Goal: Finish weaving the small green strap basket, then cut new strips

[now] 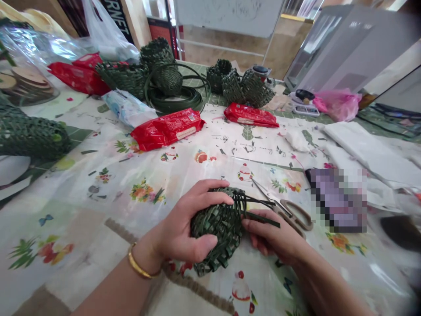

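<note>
My left hand (184, 224) wraps around a small dark green woven basket (219, 228) lying on its side near the table's front edge, fingers over the top and thumb underneath. My right hand (272, 235) is at the basket's open end, fingers pinched on the loose green strips (259, 210) that stick out to the right. A gold bangle (140, 267) sits on my left wrist. Scissors (289, 210) lie on the table just behind my right hand.
A floral plastic tablecloth (98, 197) covers the table. Red packets (167, 128) (250, 115), more green woven baskets (248, 87) (31, 136), a coil of green strip (179, 94), plastic bags (337, 103) and white paper sheets (368, 151) lie around the far half.
</note>
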